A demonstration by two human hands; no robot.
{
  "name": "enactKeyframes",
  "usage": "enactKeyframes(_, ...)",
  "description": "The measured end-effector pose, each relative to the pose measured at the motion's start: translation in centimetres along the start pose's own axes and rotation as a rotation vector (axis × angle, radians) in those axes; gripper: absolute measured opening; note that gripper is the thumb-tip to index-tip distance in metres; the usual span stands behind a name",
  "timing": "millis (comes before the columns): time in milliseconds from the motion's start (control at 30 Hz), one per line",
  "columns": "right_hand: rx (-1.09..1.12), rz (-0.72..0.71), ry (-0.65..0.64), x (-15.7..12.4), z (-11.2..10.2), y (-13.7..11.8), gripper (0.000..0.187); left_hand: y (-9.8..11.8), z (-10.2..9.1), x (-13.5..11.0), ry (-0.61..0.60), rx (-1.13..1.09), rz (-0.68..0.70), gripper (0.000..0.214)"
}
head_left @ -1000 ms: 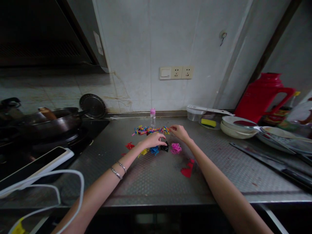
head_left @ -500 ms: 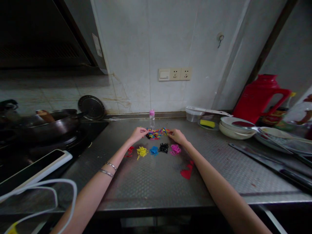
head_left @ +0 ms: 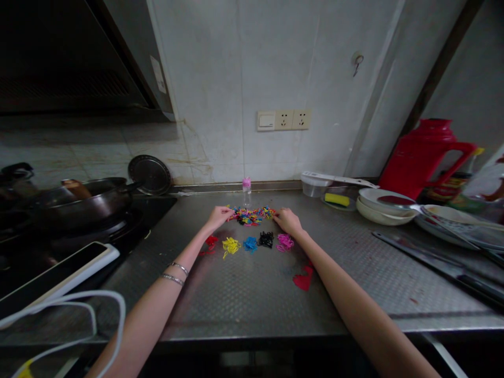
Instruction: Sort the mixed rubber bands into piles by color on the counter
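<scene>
A mixed heap of small coloured rubber bands [head_left: 252,214] lies on the steel counter [head_left: 252,294]. My left hand [head_left: 218,216] pinches at the heap's left end. My right hand [head_left: 287,220] rests curled at its right end. Nearer me lie sorted little piles: red [head_left: 211,241], yellow [head_left: 230,245], blue [head_left: 249,243], black [head_left: 266,239] and pink [head_left: 284,242]. A small clear bottle with a pink cap [head_left: 247,190] stands behind the heap.
A wok [head_left: 88,197] and a lid [head_left: 149,175] sit on the stove at left. A phone [head_left: 55,273] and white cable [head_left: 79,320] lie near the left front. Bowls [head_left: 384,205], plates, a sponge [head_left: 336,199], a red thermos [head_left: 423,155] and a long knife [head_left: 441,265] crowd the right.
My left hand moved from the sorted piles up to the left end of the mixed heap. My right hand stayed at the heap's right end.
</scene>
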State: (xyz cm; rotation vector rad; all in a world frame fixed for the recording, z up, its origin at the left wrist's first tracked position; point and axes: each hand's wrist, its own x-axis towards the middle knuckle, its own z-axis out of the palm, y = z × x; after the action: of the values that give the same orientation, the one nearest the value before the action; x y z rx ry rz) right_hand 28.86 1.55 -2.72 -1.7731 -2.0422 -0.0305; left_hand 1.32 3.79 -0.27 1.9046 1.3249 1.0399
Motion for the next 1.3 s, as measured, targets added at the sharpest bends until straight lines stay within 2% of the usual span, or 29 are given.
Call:
enactKeyframes(167, 0.051, 0.026, 0.038, 0.1, -0.3, 0.4, 0.023, -0.1, 0.1, -0.2, 0.035, 0.004, -0.002, 0.030)
enactKeyframes(400, 0.215, 0.130, 0.091, 0.5, -0.7, 0.9, 0.026, -0.1, 0.3, -0.2, 0.024, 0.007, 0.015, 0.029)
enactKeyframes(600, 0.306, 0.081, 0.146, 1.1, -0.7, 0.1, 0.029, 0.2, 0.3, -0.3, 0.020, 0.011, 0.020, 0.028)
enactKeyframes(733, 0.325, -0.010, 0.140, 0.7, -1.6, -2.0, 0.024, 0.2, 0.1, -0.3, 0.025, 0.010, -0.014, 0.027)
enactKeyframes(867, 0.375, -0.193, 0.092, -0.7, -2.4, -5.7, 0.021, -0.3, 0.0, -0.1, 0.033, 0.018, -0.028, 0.027)
enactKeyframes(1067, 0.358, -0.512, -0.078, -3.8, -1.5, -11.2, 0.017, -1.2, 0.1, 0.2, 0.002, 0.062, -0.010, 0.027)
enactKeyframes(1167, 0.343, -0.602, -0.144, -4.5, -1.1, -12.2, 0.018, -1.2, 0.2, 0.1, -0.016, 0.101, 0.009, 0.029)
enactKeyframes(1300, 0.365, -0.575, -0.139, -3.7, -1.5, -11.1, 0.019, -1.2, 0.3, 0.1, -0.038, 0.170, 0.023, 0.030)
